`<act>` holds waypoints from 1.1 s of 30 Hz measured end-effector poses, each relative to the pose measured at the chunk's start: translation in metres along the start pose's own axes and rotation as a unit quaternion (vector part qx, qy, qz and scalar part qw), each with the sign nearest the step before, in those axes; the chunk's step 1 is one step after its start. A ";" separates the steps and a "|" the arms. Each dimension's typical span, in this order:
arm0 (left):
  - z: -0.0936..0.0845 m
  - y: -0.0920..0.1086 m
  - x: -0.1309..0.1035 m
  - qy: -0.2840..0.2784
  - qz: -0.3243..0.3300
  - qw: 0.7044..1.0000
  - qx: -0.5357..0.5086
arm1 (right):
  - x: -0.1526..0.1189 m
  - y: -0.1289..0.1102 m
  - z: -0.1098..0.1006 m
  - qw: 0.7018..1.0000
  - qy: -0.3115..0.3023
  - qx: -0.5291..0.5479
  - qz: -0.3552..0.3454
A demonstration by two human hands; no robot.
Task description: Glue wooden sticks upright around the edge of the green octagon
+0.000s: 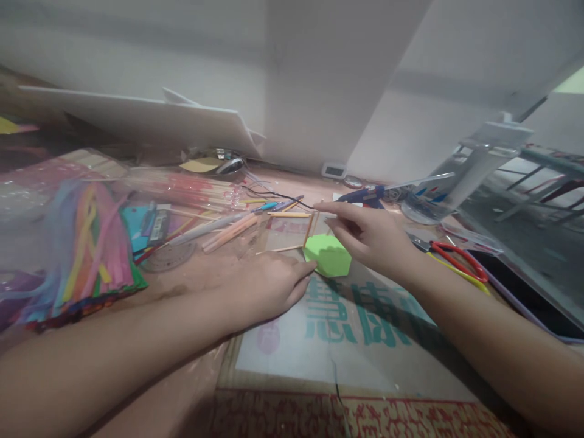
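Evidently, in the head view, the green paper (327,255) lies at the centre of the worktop (201,274), just beyond the teal lettering on a printed sheet (283,359). It is a flat, many-sided piece with straight edges, matt and bright; it should be very light and bendy, easy to crease, and is best lifted by an outer edge.

The left hand (274,281) lies low, its index fingertip at the paper's left edge; I cannot tell whether its grip is closed on anything. The right hand (374,234) reaches in from the other side, index finger stretched out and thumb tip apart from it — whether a slim stick sits in that grip is too blurred to tell. Beside the paper are thin wooden sticks (289,215), straight and smooth-looking, likely stiff but easy to snap, so better held mid-length.

Around them the textures vary — fuzzy pipe cleaners (95,243) in a loose, colourful bunch at left, a hard, clear plastic jug (456,173) at right, and scissors (463,258) with red and yellow handles near a flat, glossy phone (531,292).
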State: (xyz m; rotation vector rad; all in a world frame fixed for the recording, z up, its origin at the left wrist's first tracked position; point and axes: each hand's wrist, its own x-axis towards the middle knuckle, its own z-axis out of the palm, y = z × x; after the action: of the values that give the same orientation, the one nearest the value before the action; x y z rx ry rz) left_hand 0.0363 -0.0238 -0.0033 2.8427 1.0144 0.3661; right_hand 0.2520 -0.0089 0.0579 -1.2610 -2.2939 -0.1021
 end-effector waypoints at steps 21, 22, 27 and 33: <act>-0.012 -0.038 0.007 0.044 -0.057 0.990 0.124 | -0.058 0.022 0.023 0.984 -0.105 0.003 -0.146; -0.010 -0.044 0.009 0.036 -0.064 0.989 0.125 | -0.063 0.024 0.026 0.984 -0.105 0.003 -0.141; -0.010 -0.057 0.016 0.037 -0.103 0.990 0.084 | -0.072 0.027 0.019 0.982 -0.147 0.023 -0.119; -0.009 -0.041 0.026 0.174 -0.089 0.969 -0.152 | -0.081 0.037 0.020 0.985 -0.102 0.008 -0.141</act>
State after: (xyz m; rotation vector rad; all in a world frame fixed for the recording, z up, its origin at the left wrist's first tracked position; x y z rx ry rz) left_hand 0.0285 0.0241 0.0028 2.4408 1.1419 0.9388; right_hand 0.3089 -0.0444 -0.0041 -0.9685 -2.6336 -0.0544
